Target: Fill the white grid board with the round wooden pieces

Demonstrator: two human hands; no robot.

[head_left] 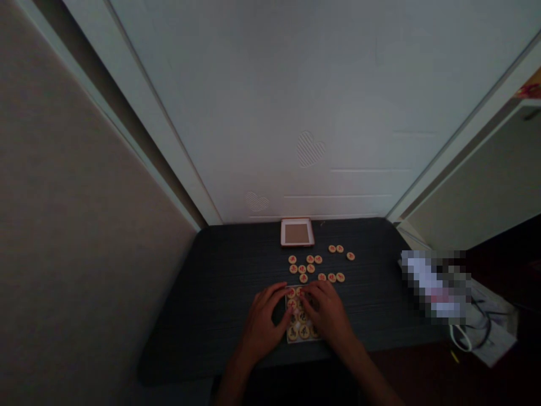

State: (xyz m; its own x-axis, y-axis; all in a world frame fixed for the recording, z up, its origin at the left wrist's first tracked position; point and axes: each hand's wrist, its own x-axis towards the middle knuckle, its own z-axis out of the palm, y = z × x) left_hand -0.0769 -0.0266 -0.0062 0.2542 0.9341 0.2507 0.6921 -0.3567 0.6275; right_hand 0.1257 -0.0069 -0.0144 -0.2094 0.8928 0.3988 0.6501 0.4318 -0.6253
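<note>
A small shallow box (288, 322) of round Chinese chess pieces lies near the table's front edge. Dark-marked pieces (304, 331) fill its near part, and red-marked ones (292, 304) sit farther up. At its left side is my left hand (265, 318), open, index finger and thumb apart at the box's edge and the left column of pieces. My right hand (328, 311) reaches over the right side, fingers bent and apart from the thumb. Its fingertips touch a red-marked piece (300, 291) in the far row. This hand covers much of the right column.
Beyond the box, several red-marked pieces (301, 269) lie loose on the dark table (220, 282). A box lid (297, 220), inside up, rests by the white panel (270, 141) at the back. Blurred items and a white cable (460, 338) are off the table's right side.
</note>
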